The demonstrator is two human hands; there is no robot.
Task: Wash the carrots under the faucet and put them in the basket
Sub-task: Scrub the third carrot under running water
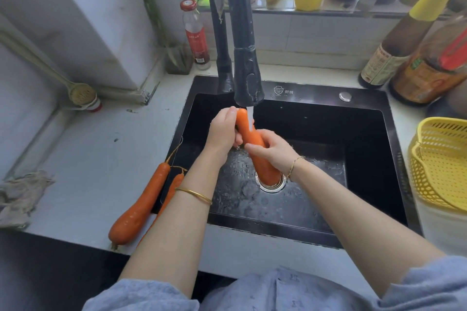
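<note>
Carrot (249, 134) is over the sink (366, 118), its thin end under the faucet (246, 76) stream. Left hand (222, 131) grips the top and right hand (275, 151) is wrapped round the middle. Best to turn it while rubbing, so every side rinses. It's long, orange and smooth, probably wet already (basket (439, 159) waits at right).

Soft daylight is coming from the ledge (328, 11) at the top, brightening the pale counter (88, 159). The black sink (366, 146) is showing dark, with wet glints shining on its floor. Wide-angle distortion is bending the edges; the faucet (240, 20) top and the bottles (404, 38) at right are leaning and blurring.
</note>
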